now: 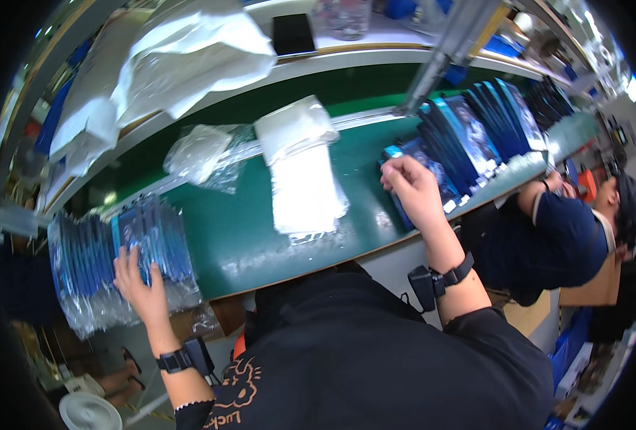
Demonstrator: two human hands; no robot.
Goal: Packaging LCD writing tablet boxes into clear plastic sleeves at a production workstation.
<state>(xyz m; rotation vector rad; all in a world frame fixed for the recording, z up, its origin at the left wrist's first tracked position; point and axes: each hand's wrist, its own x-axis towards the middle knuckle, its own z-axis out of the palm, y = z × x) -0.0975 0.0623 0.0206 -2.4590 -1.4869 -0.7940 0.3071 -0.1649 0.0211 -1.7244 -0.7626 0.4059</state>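
Note:
At the left end of the green table, several flat blue packages in clear plastic sleeves [81,251] stand in a tight row. My left hand [140,283] lies against that row with its fingers stretched out and apart. My right hand [415,190] is at the near end of the right-hand row of blue packages [451,132], fingers curled in and thumb close to them. Whether something sits between those fingertips is hidden. A stack of clear plastic sleeves [304,190] lies on the table between my hands.
A crumpled clear bag [203,154] lies left of the sleeves. Behind the green table [239,247] runs a shelf holding white sheeting [189,57] and a dark flat object [293,34]. A metal post [451,46] rises at back right. A co-worker [554,229] sits to the right.

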